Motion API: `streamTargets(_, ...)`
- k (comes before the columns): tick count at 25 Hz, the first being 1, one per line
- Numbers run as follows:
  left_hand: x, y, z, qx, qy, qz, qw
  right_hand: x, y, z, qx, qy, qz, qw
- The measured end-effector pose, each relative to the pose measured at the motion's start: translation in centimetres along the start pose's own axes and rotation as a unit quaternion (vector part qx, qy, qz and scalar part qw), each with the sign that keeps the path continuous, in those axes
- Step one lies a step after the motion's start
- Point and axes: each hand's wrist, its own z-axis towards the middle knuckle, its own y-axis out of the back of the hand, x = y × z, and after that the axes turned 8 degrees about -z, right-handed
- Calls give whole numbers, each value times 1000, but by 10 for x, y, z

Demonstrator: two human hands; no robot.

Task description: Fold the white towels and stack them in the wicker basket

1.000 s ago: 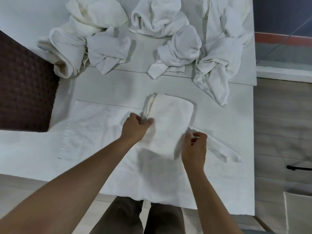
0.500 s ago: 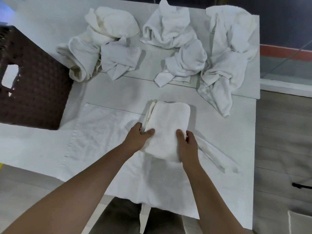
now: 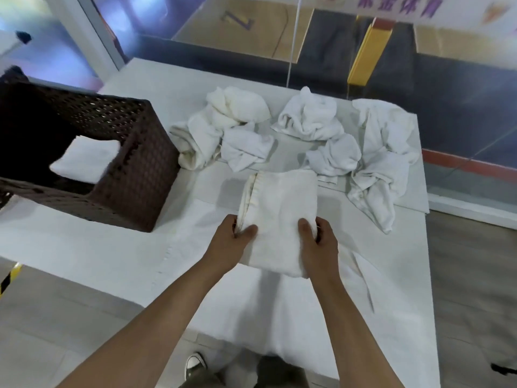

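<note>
A folded white towel (image 3: 281,208) is lifted a little above the table, gripped at its near end from both sides. My left hand (image 3: 228,242) pinches its left edge and my right hand (image 3: 319,242) holds its right edge. Under it a flat white towel (image 3: 195,261) lies spread on the table. The dark brown wicker basket (image 3: 140,175) stands at the left, with one folded towel (image 3: 86,158) inside it. Several crumpled white towels lie at the back: one pile (image 3: 223,133) to the left, one (image 3: 310,119) in the middle, one (image 3: 383,158) to the right.
The white table (image 3: 70,247) ends close to me and at the right, where grey floor (image 3: 475,275) shows. A glass wall (image 3: 307,37) runs behind the table. My shoe (image 3: 195,364) shows below the front edge.
Both hands have closed on the folded towel and raised it off the flat one. The view has tilted up, so the basket's inside and the glass wall now show.
</note>
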Motion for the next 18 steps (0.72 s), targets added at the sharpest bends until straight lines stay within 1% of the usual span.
streamTargets(6,-14,108,-33,-10,-56,7,998,48,-76,-72,-15,14,18,1000)
streamTargets(9,-16,171,-46,-29,-81,27,996,72,-123,-104,2,22,21,1000)
streamTargets(13,-19,241,-60,-49,-68,16,996,104,-175,-131,36,37,26,998)
streamTargets(18,-41,295,-47,-82,-73,-14,994,149,-224,-125,60,57,35,996)
